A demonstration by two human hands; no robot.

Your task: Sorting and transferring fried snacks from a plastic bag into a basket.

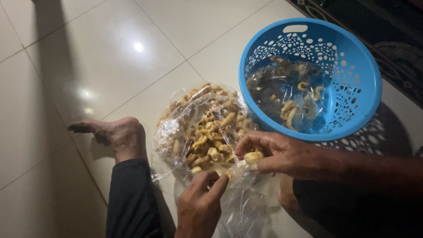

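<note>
On glossy tiled floor (88, 57), blue basket (361, 88).

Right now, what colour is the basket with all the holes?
The basket is bright blue, with round holes in its wall. It shows best in the head view.

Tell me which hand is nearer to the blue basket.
Right. The right hand sits just below the blue basket, almost under its rim; the left hand is lower and further left, at the clear bag of snacks.
</note>
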